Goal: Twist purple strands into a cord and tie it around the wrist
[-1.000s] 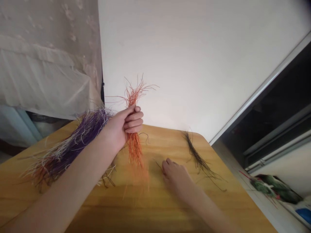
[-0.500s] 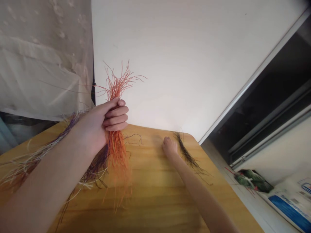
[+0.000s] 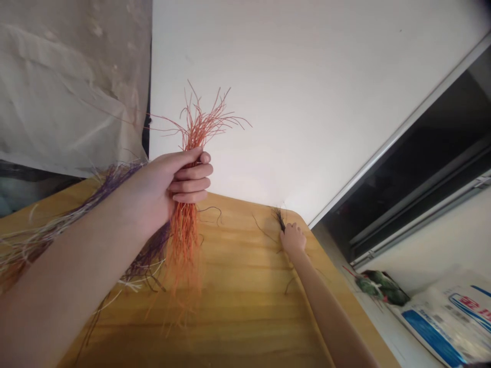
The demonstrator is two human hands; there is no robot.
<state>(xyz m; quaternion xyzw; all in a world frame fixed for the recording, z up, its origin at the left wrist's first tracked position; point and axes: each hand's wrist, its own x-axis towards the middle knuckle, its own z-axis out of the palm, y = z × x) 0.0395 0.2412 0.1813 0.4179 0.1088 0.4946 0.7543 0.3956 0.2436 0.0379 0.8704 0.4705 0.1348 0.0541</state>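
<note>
My left hand (image 3: pixel 174 181) is closed round a bunch of orange strands (image 3: pixel 187 235), held upright above the wooden table (image 3: pixel 245 317); the strands fan out above and below the fist. My right hand (image 3: pixel 293 239) lies far out near the table's back right corner, fingers curled over a small tuft of dark strands (image 3: pixel 279 217). Whether it grips them tightly is hard to see. A pile of purple and pale strands (image 3: pixel 115 179) lies on the table behind my left forearm.
A white wall panel (image 3: pixel 287 92) stands right behind the table. Crumpled plastic sheeting (image 3: pixel 69 87) hangs at the left. To the right are a dark window frame (image 3: pixel 429 168), a green object (image 3: pixel 378 286) and a blue-and-white package (image 3: pixel 448 317) on a ledge.
My right hand has slid from the table's middle to the back right, onto the dark strands. My left hand has lifted the orange bunch a little higher.
</note>
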